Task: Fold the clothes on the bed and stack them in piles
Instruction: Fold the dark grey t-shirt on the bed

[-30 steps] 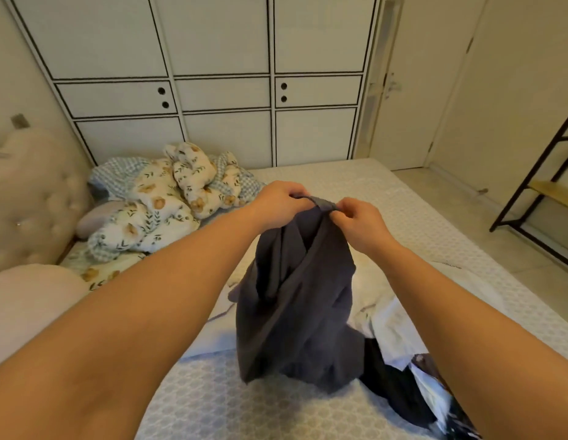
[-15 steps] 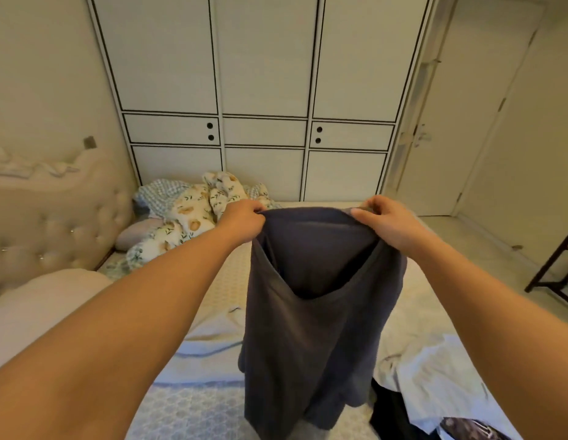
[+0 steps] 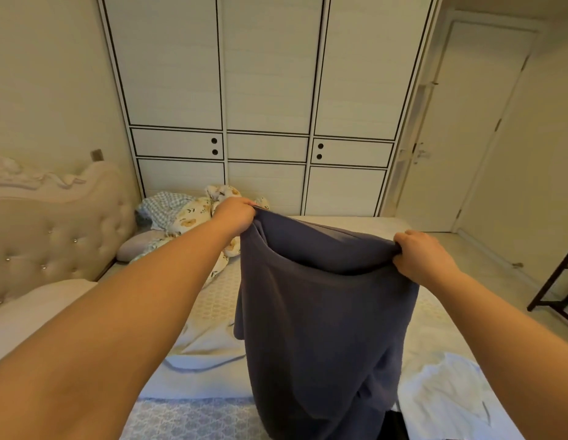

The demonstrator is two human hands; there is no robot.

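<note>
Gripping the dark grey garment point(image 3: 324, 312) by its top edge (opening stretched wide), left hand point(image 3: 236, 217) at eleven o'clock, right hand point(image 3: 423, 257) at two, fingers curled tight over the bed point(image 3: 212, 300).

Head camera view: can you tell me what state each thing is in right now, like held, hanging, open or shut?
Left hand: grips one top corner of the garment.
Right hand: grips the other top corner.
Dark grey garment: held up, spread, hanging, unfolded.
White garment: crumpled on the bed.
Floral bedding: bunched up near the headboard.
Wardrobe doors: shut.
Room door: shut.
</note>
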